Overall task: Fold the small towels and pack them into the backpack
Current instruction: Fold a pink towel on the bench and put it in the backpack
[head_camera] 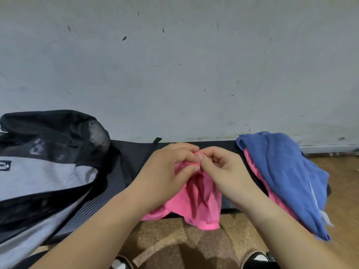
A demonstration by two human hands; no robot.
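Note:
A pink towel [202,206] hangs bunched from both my hands over the front edge of a dark mat [134,158]. My left hand [165,171] and my right hand [223,171] meet at its top edge, fingers curled, each pinching the cloth. A black and grey backpack [44,171] lies on the mat at the left, its dark top flap toward the wall. On the right sits a pile of towels: a blue towel [287,175] on top, with another pink towel [256,175] showing beneath it.
A grey wall [174,65] rises right behind the mat. In front of the mat lies a speckled brown floor [171,235], where my two shoes show at the bottom edge of the view.

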